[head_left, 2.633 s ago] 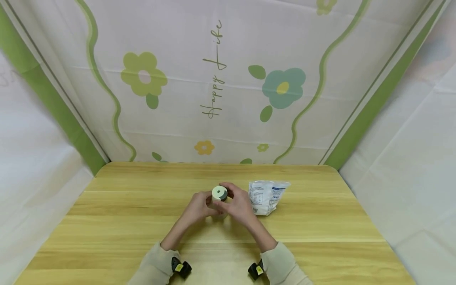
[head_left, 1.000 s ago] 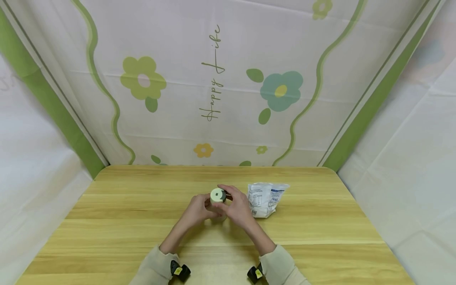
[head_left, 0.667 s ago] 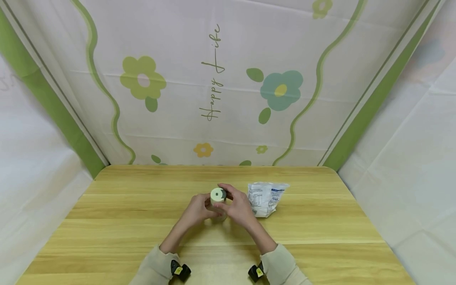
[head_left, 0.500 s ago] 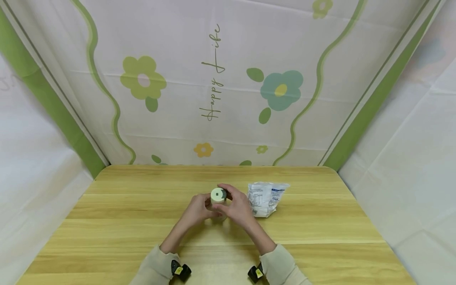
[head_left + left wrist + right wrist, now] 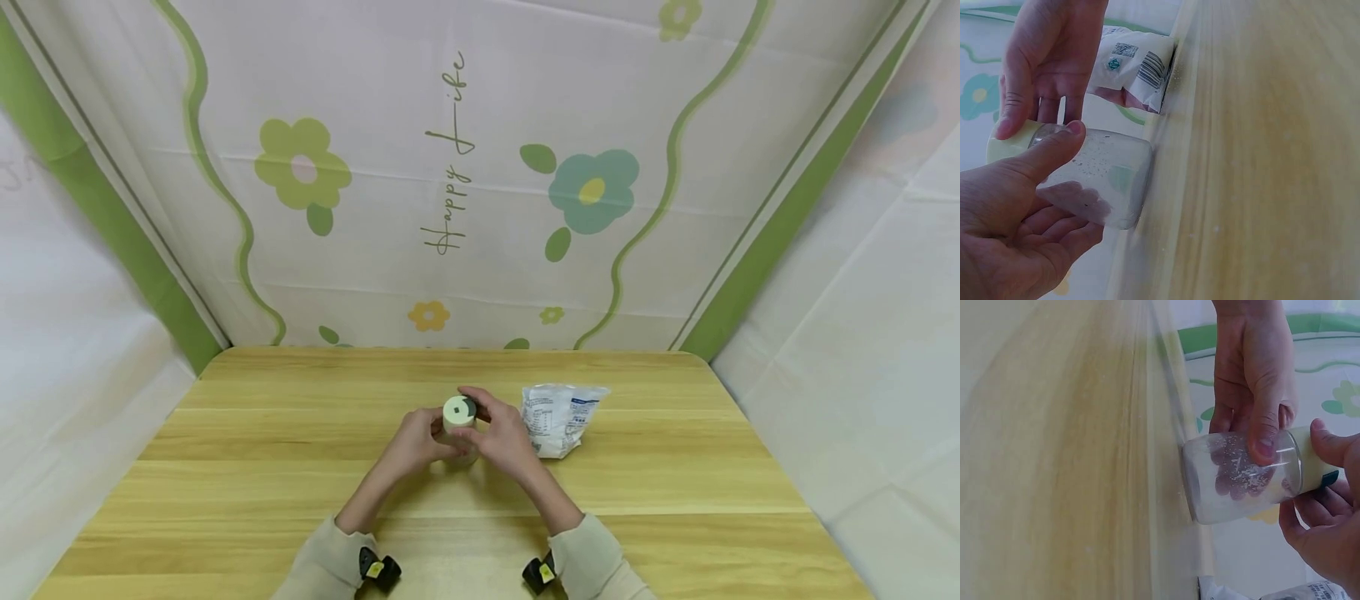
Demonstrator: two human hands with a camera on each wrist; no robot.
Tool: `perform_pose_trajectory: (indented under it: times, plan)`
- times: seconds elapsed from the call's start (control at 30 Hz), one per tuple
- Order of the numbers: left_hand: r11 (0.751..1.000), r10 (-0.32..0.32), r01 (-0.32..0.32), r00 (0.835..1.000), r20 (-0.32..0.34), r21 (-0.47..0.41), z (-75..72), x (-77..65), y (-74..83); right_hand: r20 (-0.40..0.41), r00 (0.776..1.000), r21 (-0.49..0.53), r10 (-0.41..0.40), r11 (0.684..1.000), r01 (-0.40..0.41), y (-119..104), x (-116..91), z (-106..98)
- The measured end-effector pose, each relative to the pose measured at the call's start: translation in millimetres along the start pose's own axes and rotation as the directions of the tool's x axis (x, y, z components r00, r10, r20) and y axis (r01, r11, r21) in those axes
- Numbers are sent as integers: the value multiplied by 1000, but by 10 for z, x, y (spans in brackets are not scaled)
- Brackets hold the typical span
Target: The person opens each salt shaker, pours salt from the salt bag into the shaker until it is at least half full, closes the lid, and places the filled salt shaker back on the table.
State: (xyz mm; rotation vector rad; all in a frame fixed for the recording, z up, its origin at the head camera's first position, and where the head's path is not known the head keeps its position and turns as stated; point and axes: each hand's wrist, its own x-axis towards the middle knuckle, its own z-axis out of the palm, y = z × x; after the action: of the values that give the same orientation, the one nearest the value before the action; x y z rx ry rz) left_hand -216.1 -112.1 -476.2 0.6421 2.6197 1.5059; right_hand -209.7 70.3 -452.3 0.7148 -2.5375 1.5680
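A clear jar [image 5: 462, 457] stands upright on the table, with white grains showing on its inner wall in the right wrist view. On top sits a pale cream-green lid [image 5: 454, 410] with a dark green part and a small square mark. My left hand [image 5: 414, 439] grips the jar's body, its thumb on the near side and fingers behind. The right hand [image 5: 507, 435] holds the lid between thumb and fingers. In the left wrist view, the jar's glass [image 5: 1124, 164] is see-through and the left fingers show behind it.
A white printed plastic bag [image 5: 558, 419] stands on the wooden table [image 5: 645, 475] just right of my right hand. A white cloth [image 5: 375, 242] with flowers and green borders encloses the table's back and sides. Black wrist cameras [image 5: 380, 570] sit on both wrists.
The lid has turned a little under my right fingers; its square mark and dark part lie at a different angle. Hands, jar and bag keep nearly the same places.
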Motion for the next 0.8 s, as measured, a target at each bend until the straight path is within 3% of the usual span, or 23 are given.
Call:
perform_pose_trajectory:
  times: [0.37, 0.8]
  plan:
    - [1000, -15, 15, 1000, -3, -21, 0, 0, -9, -73, 997, 17, 1, 1000, 0, 12, -4, 65]
    - [1000, -6, 6, 1000, -6, -1, -2, 2, -9, -21, 1000, -5, 8, 1000, -8, 26, 0, 13]
